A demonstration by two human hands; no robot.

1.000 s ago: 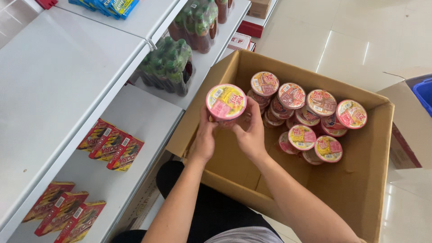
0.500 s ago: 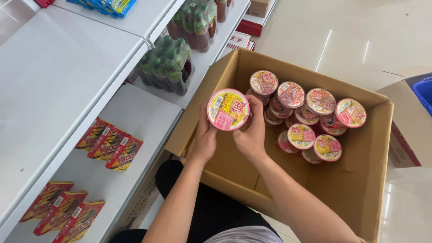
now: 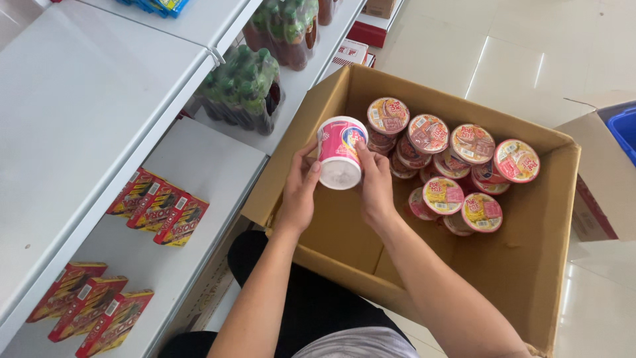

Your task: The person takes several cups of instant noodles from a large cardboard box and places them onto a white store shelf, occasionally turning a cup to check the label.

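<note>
Both hands hold one pink-and-white noodle cup, tipped over so its pale bottom faces me. My left hand grips its left side and my right hand its right side. The cup hangs over the left part of an open cardboard box. Several more noodle cups with pink and yellow lids sit stacked at the far side of the box.
White shelves run along the left. On them lie red and yellow snack boxes, further red boxes lower down, and shrink-wrapped bottle packs. A blue bin and another carton stand at the right on the tiled floor.
The cup has been turned over in my hands: its lid faced me before, and now its bottom does. Both hands stayed over the box's left side.
</note>
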